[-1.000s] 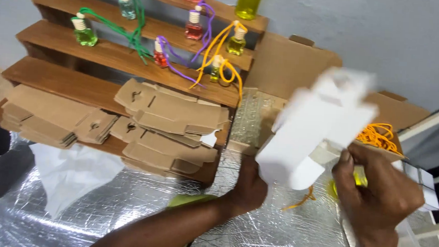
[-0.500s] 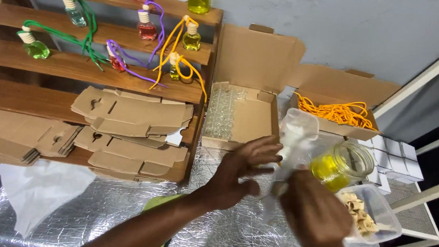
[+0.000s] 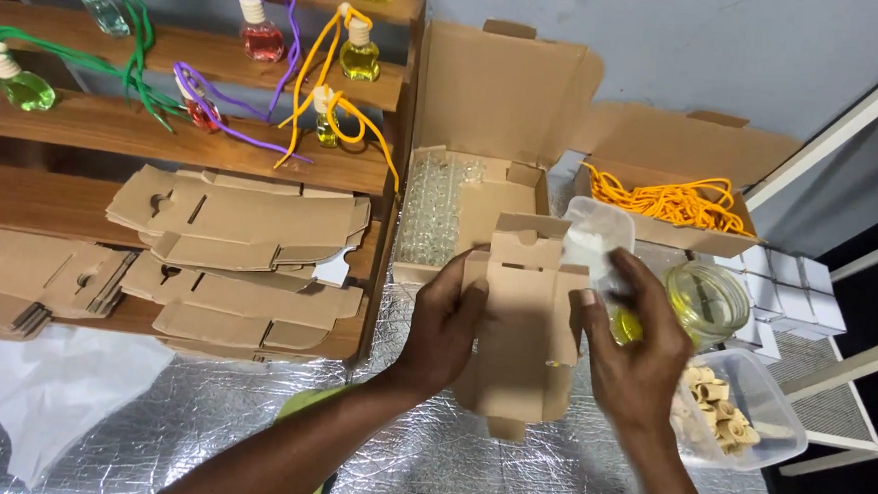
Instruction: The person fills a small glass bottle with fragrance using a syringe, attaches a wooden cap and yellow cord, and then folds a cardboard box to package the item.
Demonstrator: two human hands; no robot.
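Folding stage. We hold a flat kraft carton blank [image 3: 520,326] upright between both hands above the foil-covered table [image 3: 248,448]: our left hand [image 3: 445,328] grasps its left edge, our right hand [image 3: 633,357] grips its right edge while also clasping a small bottle of yellow liquid [image 3: 623,325]. We judge the blank as yet unformed; the next move calls for squaring its panels without dropping the bottle. Counts: six filled, corded bottles on the wooden shelves [image 3: 165,132]; two open cardboard boxes, one holding empty glass bottles [image 3: 436,202], one holding orange cords [image 3: 667,201]; one glass jar [image 3: 707,301]; one tub of wooden caps [image 3: 741,413].
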